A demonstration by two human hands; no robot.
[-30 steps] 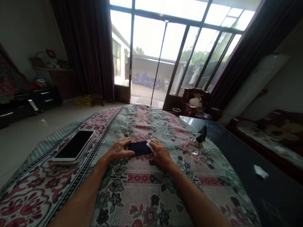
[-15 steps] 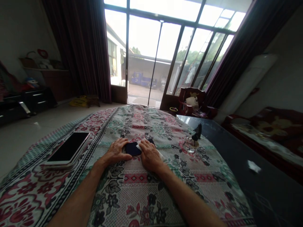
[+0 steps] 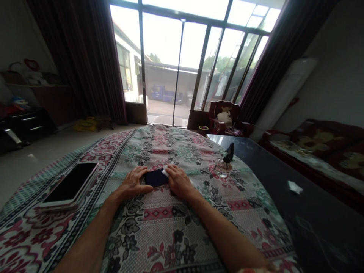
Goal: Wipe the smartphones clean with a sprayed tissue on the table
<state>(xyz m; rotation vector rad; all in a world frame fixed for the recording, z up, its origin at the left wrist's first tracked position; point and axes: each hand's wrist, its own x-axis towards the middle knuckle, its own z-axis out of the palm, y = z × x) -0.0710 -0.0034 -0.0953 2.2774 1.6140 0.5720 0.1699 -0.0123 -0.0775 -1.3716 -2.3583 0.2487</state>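
A dark blue phone (image 3: 156,178) lies flat on the patterned tablecloth (image 3: 173,151). Its left end sits between the thumb and fingers of my left hand (image 3: 134,181), which grips the edges. Pressed over the phone's right end is my right hand (image 3: 179,182), with a white tissue (image 3: 165,171) bunched beneath its fingers. That hand covers the right part of the phone. To the right stands a clear spray bottle (image 3: 223,168) with a black trigger head, apart from both hands.
On the left of the table rests a tablet (image 3: 71,185) with a dark screen, apparently stacked on something. Beyond the cloth at right, a dark tabletop (image 3: 273,182) carries a crumpled white piece (image 3: 295,187). A wooden armchair (image 3: 224,113) stands near the glass doors.
My right hand and the tissue have slid to the phone's right end, uncovering more of its middle. My left hand keeps its hold. The whole view has shifted slightly.
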